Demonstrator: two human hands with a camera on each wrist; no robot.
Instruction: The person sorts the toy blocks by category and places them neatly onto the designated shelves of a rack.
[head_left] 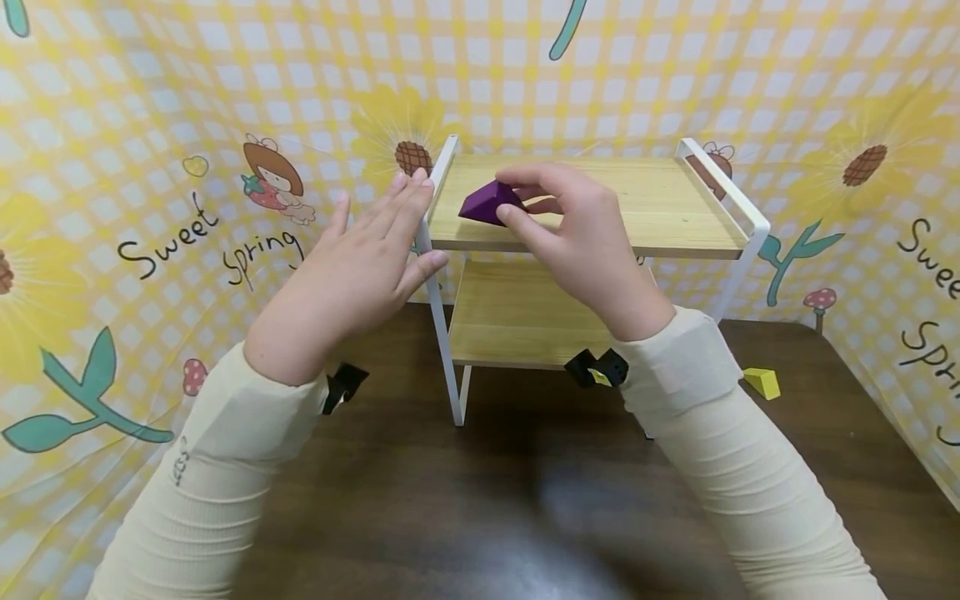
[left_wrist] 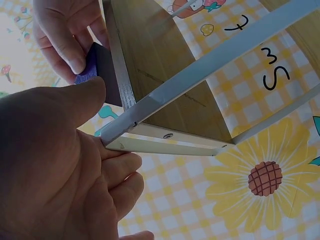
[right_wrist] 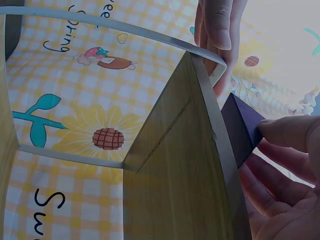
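A purple triangular block is over the front left part of the upper board of a small two-tier shelf. My right hand pinches it between thumb and fingers; in the right wrist view the block stands at the board's edge. My left hand has its fingers extended at the shelf's left white rail, its fingertips right at the metal. From the left wrist, the thumb of that hand appears close to the block.
Below is a lower wooden board between white metal legs. A yellow wedge block lies on the dark brown table, right of the shelf. Yellow checked cloth with flower prints hangs behind and at both sides.
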